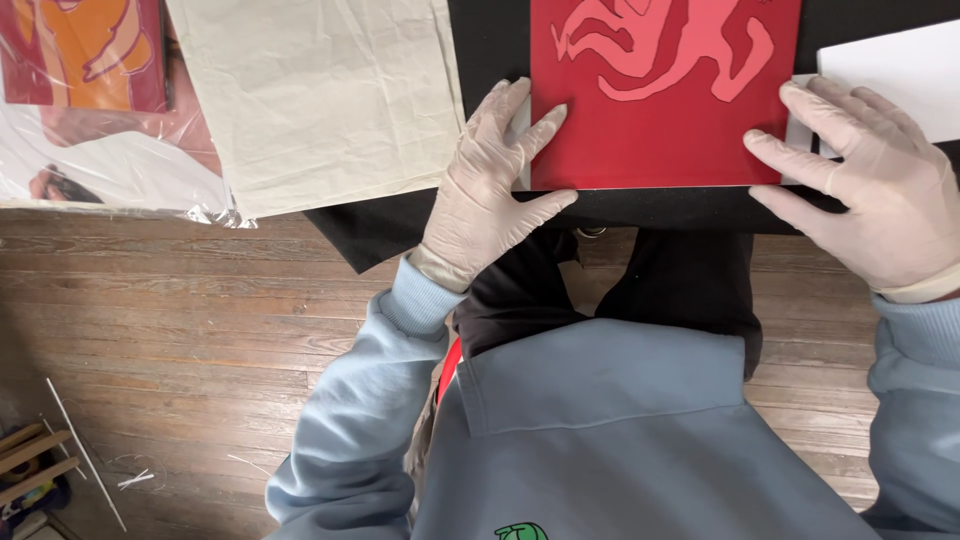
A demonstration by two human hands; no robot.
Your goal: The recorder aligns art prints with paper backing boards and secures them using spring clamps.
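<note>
blue sweatshirt (600, 440) | gloved left hand (480, 195), right hand (880, 190) grip: flat, spread on red print (660, 130) | top cropped

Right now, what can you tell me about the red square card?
The red square card looks like stiff paper, dark red with a lighter pink swirly cut-out shape on top. It lies flat on a black cloth. The gloved left hand presses its left edge, and the gloved right hand touches its right edge.

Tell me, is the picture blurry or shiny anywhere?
Head view: mostly sharp and evenly lit; the clear plastic wrap at the left shows white glare; the red card between the gloved left hand and right hand looks matte, with soft shadows.
</note>
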